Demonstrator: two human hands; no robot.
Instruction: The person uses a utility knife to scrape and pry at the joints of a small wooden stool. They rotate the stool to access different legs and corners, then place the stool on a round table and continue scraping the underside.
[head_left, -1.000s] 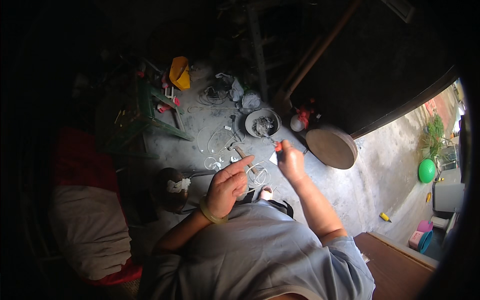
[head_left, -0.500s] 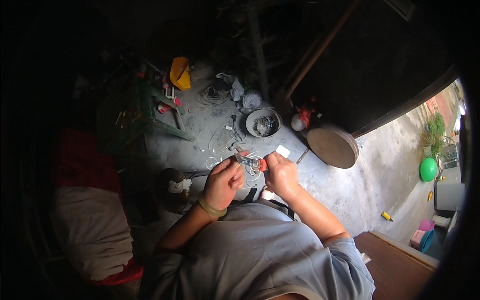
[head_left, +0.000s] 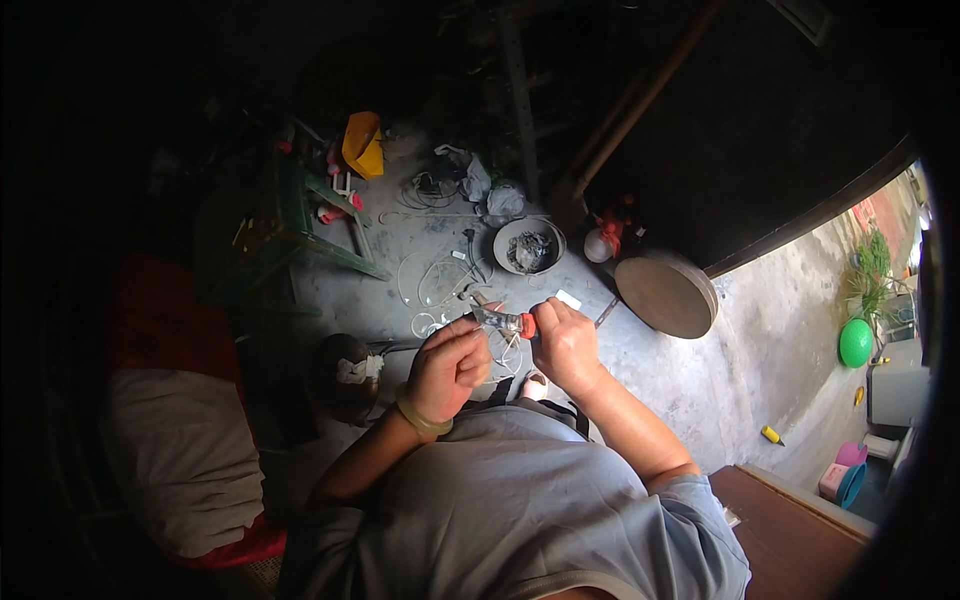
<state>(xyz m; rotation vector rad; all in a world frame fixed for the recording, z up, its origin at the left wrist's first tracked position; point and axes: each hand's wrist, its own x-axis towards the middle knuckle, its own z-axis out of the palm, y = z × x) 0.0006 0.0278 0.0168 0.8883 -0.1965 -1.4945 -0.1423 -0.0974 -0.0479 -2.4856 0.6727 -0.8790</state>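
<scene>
A tool with a red part and a shiny metal end is held in the right hand, in front of the grey shirt. The right fingers are wrapped tight around its back end, so that part is hidden. The metal end is pointed at the left hand, whose fingers are curled close to the tip. Whether the tip is touched, or something small is pinched there, cannot be told. White cord is seen in loops on the floor, partly covered by the hands. A flat white thing is partly hidden behind the right hand. What the grey stuff in the round bowl is cannot be told. Much of a green bench is lost in the dark.
</scene>
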